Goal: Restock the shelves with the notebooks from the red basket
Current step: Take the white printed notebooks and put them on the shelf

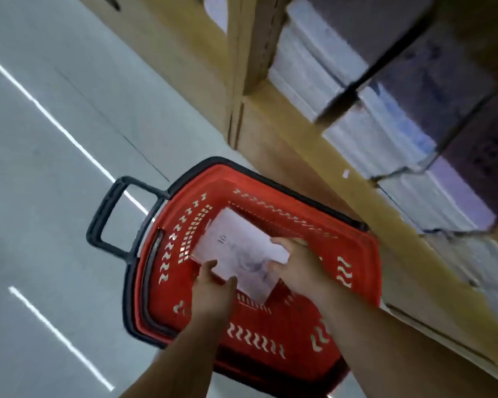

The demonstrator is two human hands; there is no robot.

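A red basket [270,334] with a dark rim and a black pull handle [112,214] stands on the floor beside the shelving. Inside it lie pale notebooks [236,248] with a faint print on the top cover. My left hand [213,285] grips the stack at its near left edge, thumb on the cover. At the stack's right side my right hand [296,268] closes its fingers over the edge. Both arms reach down into the basket. The wooden shelf [314,145] at the upper right carries rows of stacked notebooks [342,90].
Grey tiled floor [55,168] with bright light streaks spreads to the left. A wooden upright [250,44] divides the shelf bays. The basket sits close against the shelf's base board. The view is tilted and slightly blurred.
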